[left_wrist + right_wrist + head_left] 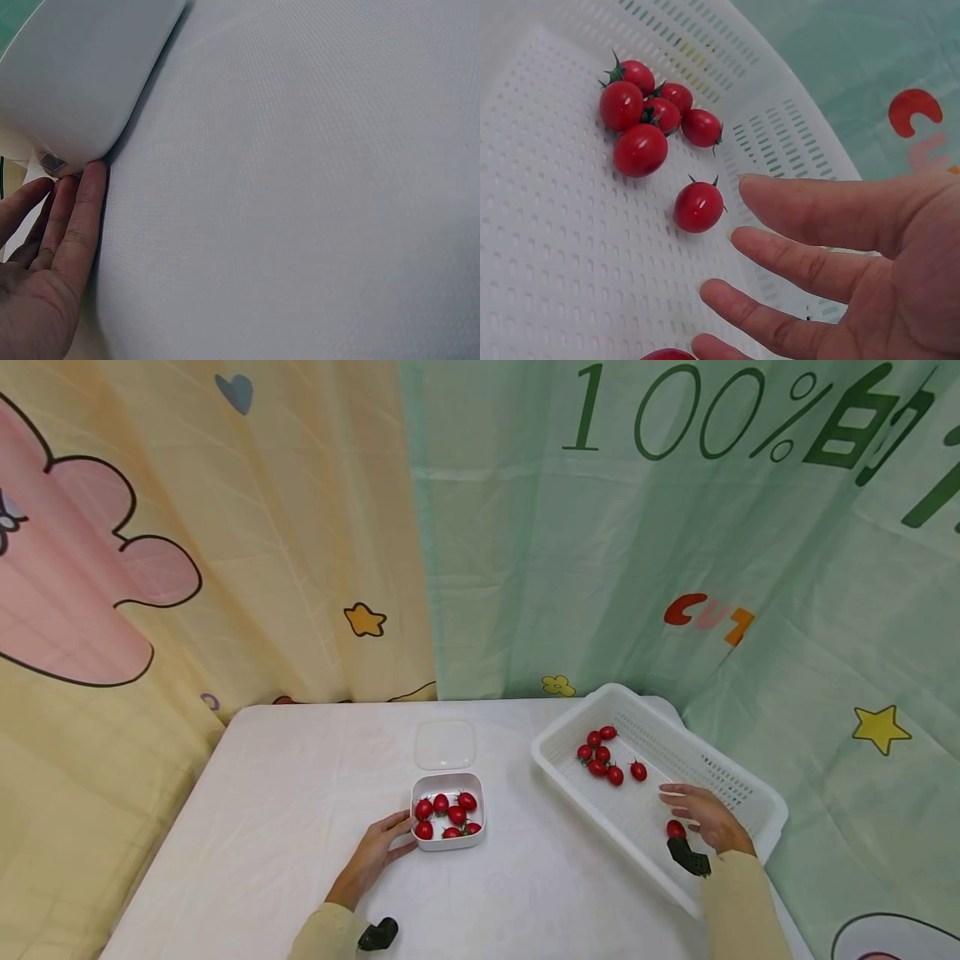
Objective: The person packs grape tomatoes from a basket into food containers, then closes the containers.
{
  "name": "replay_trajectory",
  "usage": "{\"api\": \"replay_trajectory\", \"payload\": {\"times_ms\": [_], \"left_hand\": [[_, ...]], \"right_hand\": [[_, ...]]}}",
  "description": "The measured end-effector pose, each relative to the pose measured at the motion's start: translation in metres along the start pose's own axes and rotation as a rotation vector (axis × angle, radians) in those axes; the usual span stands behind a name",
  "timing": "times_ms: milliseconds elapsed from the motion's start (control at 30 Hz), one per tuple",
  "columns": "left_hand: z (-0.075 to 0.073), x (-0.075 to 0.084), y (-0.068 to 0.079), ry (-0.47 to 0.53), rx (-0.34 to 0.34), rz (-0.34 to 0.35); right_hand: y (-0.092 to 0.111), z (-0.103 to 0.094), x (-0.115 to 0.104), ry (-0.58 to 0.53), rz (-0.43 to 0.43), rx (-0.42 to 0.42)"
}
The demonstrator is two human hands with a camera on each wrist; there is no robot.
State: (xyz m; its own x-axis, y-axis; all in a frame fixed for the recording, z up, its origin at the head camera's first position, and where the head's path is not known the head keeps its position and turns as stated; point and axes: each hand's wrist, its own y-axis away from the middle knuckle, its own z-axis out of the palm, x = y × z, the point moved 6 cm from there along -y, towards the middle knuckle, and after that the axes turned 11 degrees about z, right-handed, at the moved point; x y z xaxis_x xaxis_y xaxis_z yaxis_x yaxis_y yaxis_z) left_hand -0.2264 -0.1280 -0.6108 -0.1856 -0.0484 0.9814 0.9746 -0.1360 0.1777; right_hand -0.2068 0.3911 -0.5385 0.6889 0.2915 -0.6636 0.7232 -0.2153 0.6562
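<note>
Nearest the head camera, beige sleeves (738, 910) are seen at the lower edge, with a black device (378, 935) worn at each wrist. The right hand (697, 814) is held over a white perforated basket (637, 818), its fingers spread and nothing gripped. One cherry tomato (676, 829) is shown whole, or nearly so, by the head view, just on the near side of those fingers; by the right wrist view it is cut off at the bottom edge, beside the lowest fingertip, and whether it is touched cannot be told. A lone tomato (699, 207) is set apart from the upper fingertips by a small gap, and beyond it six more are clustered, their green stems made plain only at the wrist.

By the extended fingers of the left hand (367, 856), the side of a small white box (468, 842) is touched. Seven tomatoes (457, 815) inside it are revealed by the head view alone, as is a clear lid (446, 745) laid behind; a barcode label (52, 163) near the fingertips is revealed only by the left wrist view.
</note>
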Motion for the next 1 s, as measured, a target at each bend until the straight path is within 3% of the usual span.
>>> {"api": "replay_trajectory", "payload": {"times_ms": [200, 500, 1000], "left_hand": [[0.000, 0.001, 0.000, -0.004, -0.002, 0.004], [0.000, 0.001, 0.001, -0.008, -0.005, -0.006], [0.000, 0.001, 0.001, -0.011, -0.008, -0.002]], "right_hand": [[-0.003, 0.003, 0.006, -0.006, 0.020, -0.013], [-0.007, 0.010, 0.007, 0.043, 0.013, -0.103], [-0.015, 0.019, 0.005, 0.078, 0.041, -0.143]]}}
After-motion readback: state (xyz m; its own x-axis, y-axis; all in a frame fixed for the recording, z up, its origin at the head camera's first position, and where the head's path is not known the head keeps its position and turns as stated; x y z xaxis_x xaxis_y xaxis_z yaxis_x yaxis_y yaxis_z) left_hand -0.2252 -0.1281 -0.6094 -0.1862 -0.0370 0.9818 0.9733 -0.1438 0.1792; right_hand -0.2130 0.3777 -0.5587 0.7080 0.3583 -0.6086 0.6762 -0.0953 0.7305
